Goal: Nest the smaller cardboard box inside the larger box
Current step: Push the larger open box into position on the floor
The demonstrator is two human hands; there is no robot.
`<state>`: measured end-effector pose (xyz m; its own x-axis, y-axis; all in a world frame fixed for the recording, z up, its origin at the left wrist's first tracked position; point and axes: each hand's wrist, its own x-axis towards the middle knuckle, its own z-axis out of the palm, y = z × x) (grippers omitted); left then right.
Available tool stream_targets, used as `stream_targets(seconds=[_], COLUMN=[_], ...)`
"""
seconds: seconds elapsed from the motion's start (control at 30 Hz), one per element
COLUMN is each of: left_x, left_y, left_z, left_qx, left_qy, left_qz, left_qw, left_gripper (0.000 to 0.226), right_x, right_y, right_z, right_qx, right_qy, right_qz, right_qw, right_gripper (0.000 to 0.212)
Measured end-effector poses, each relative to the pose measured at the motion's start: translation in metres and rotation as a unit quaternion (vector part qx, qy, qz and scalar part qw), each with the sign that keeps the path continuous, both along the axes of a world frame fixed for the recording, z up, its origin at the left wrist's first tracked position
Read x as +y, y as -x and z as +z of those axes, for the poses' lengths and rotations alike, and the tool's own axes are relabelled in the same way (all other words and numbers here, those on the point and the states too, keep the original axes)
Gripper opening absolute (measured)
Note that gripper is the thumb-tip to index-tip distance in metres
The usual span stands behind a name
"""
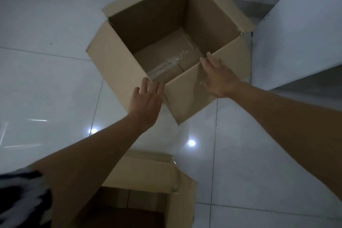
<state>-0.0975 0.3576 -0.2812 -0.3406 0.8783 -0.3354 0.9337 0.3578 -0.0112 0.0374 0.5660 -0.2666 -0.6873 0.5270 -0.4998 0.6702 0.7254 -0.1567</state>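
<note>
A big open cardboard box (pixel 148 29) stands on the white tiled floor at top centre. Its four flaps are folded outwards and its taped bottom is bare. A second open cardboard box (pixel 148 174), which looks smaller, sits at the bottom edge, close to me and partly hidden by my left forearm. My left hand (pixel 146 98) reaches to the big box's near corner, its fingers straight and touching the rim. My right hand (pixel 218 77) lies flat on the near right flap, fingers spread up to the rim. Neither hand holds anything.
A white cabinet (pixel 296 33) stands right beside the big box on its right. A wall runs along the top, behind the box. Glossy floor tiles (pixel 46 89) spread to the left and between the two boxes. Dark blurred cloth (pixel 18 200) shows at bottom left.
</note>
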Motion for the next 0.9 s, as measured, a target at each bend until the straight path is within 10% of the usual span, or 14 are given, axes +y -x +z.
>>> stream_targets(seconds=[0.43,0.67,0.9], left_x=[-0.054,-0.052,-0.071], left_y=[0.088,0.091,0.109], left_z=[0.007,0.003,-0.009], left_qx=[-0.097,-0.098,-0.078], left_qy=[0.071,0.055,0.057], left_qz=[0.088,0.160,0.180], left_qw=[0.989,0.981,0.979], left_gripper=[0.072,0.076,0.072], right_x=[-0.099,-0.065,-0.076], right_y=[0.001,-0.033,-0.026], right_z=[-0.008,-0.010,-0.029], right_qx=[0.110,-0.011,0.048], right_qy=[-0.003,-0.012,0.087], right_qz=[0.052,-0.201,-0.244], right_qw=[0.993,0.979,0.965], right_gripper=[0.070,0.133,0.138])
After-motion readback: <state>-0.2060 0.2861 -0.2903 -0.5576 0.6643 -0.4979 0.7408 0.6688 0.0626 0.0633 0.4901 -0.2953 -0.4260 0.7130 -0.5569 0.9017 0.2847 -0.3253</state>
